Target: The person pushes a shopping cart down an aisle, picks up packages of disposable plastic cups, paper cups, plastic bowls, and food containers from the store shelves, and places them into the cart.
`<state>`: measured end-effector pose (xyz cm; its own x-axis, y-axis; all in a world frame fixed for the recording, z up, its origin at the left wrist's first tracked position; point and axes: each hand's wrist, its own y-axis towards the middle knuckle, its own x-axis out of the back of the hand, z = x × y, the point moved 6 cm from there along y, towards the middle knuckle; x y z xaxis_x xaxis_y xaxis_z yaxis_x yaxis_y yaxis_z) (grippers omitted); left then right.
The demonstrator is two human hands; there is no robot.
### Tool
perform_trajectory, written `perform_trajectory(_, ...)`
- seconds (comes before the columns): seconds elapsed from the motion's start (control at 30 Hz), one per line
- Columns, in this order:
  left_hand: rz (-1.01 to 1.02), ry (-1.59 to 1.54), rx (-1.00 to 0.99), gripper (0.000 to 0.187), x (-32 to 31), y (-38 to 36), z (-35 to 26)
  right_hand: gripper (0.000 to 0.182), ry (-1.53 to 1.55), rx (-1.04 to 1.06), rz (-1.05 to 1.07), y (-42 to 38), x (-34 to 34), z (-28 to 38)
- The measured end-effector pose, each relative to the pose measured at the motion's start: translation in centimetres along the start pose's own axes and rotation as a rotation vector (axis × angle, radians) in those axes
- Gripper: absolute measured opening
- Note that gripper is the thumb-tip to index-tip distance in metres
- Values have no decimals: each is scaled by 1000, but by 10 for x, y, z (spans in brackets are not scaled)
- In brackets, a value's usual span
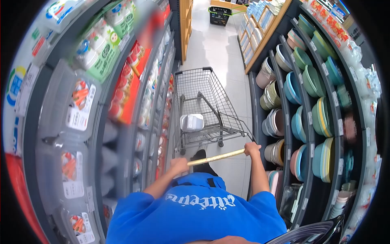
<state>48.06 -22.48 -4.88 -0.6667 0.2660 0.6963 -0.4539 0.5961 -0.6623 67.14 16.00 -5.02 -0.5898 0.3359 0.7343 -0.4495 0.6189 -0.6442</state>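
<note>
The fingers of the left hand [179, 164] are curled tight around the near end of the cart handle [216, 157], a pale yellow bar that runs at a slight slant across the aisle. The right hand [252, 149] is clenched the same way on the far end of that bar, knuckles up, with the forearm stretching back toward the body. Both arms come out of a blue shirt [195, 215] with white lettering across the chest (the letters read upside down from this view).

Just beyond the handle stands the shopping cart [203, 105], a grey wire basket on wheels, pointing straight down the aisle. Inside it, against the near left corner, rests a white container [191, 122]; nothing else can be made out in the basket. A dark shoe [200, 156] shows on the floor [219, 53] below the handle, between the two arms.

To the left of the cart runs a shelf unit [122, 101] packed with clear plastic boxes and packets in red, green and white. To the right, well apart from the cart, dark racks [284, 105] hold rows of bowls [302, 122] stood on edge, in blue, green, pink and grey. Far down the aisle, a green basket [219, 15] sits on the pale tiled floor beside wooden shelving.
</note>
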Motion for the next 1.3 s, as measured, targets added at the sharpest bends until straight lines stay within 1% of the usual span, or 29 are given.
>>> perform_trajectory(0.1, -8, 9, 18, 28, -20, -29, 8, 32, -26, -35, 74, -27, -34, 2)
perform_trajectory(0.13, -33, -6, -3, 31, -28, -37, 14, 37, -61, -9, 129, -35, -43, 5)
perform_trajectory(0.2, -39, 7, 0, 30, -40, -59, 21, 49, -126, 48, 245, -54, -63, 12)
perform_trajectory(0.3, -62, 4, 21, 29, -55, -95, 31, 47, -207, 114, 443, -87, -87, 27)
perform_trajectory(0.4, -104, 41, 52, 28, -74, -121, 42, 60, -289, 48, 609, -99, -134, 34)
perform_trajectory(0.5, -115, 95, 71, 28, -94, -144, 61, 68, -317, -9, 764, -120, -173, 45)
perform_trajectory(0.6, -84, 123, 79, 27, -116, -163, 78, 75, -301, 8, 841, -140, -209, 56)
perform_trajectory(0.67, -51, 159, 91, 28, -137, -167, 92, 74, -274, 30, 813, -154, -228, 63)
perform_trajectory(0.7, -27, 194, 104, 29, -146, -165, 100, 73, -285, 52, 748, -164, -231, 67)
perform_trajectory(0.73, 36, 211, 100, 31, -149, -164, 102, 69, -269, 63, 728, -186, -220, 73)
perform_trajectory(0.77, 107, 230, 99, 33, -154, -166, 105, 67, -254, 69, 709, -188, -221, 76)
perform_trajectory(0.8, 188, 253, 101, 35, -163, -174, 111, 66, -237, 79, 701, -191, -231, 78)
perform_trajectory(0.83, 281, 239, 107, 37, -181, -181, 121, 65, -221, 90, 702, -211, -235, 82)
perform_trajectory(0.87, 353, 222, 115, 39, -191, -175, 131, 62, -180, 167, 649, -227, -229, 85)
perform_trajectory(0.9, 416, 202, 123, 42, -190, -173, 131, 61, -180, 164, 636, -230, -226, 87)
perform_trajectory(0.93, 514, 175, 200, 42, -194, -181, 132, 61, -183, 161, 635, -239, -232, 89)
perform_trajectory(1.0, 477, 182, 207, 40, -210, -182, 142, 60, -190, 172, 604, -252, -248, 88)
perform_trajectory(1.07, 503, 185, 223, 40, -231, -186, 149, 59, -202, 216, 587, -262, -260, 88)
perform_trajectory(1.13, 581, 187, 252, 40, -241, -198, 152, 58, -209, 260, 575, -272, -273, 90)
perform_trajectory(1.2, 485, 180, 271, 42, -245, -208, 151, 58, -220, 295, 562, -279, -280, 89)
perform_trajectory(1.3, 423, 192, 265, 42, -259, -225, 147, 56, -200, 325, 488, -294, -286, 82)
